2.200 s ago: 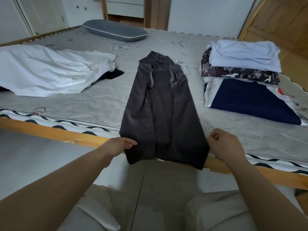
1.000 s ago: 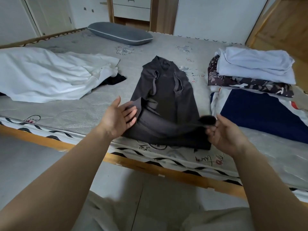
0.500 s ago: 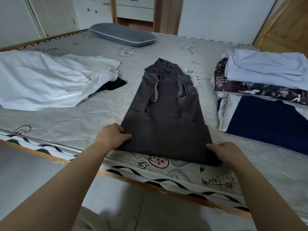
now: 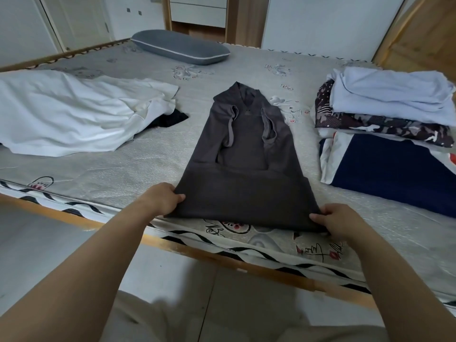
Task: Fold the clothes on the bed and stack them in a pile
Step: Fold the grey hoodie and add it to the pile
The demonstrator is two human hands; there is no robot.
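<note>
dark hoodie (image 4: 243,169), hem pinched, both hands

Only illegible brush-style script is printed on the mattress cover (image 4: 318,250); nothing reads clearly.

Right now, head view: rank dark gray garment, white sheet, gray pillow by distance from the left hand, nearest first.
1. dark gray garment: gripped at its near corner by the left hand.
2. white sheet: crumpled on the bed's left side.
3. gray pillow: at the far edge.
</note>
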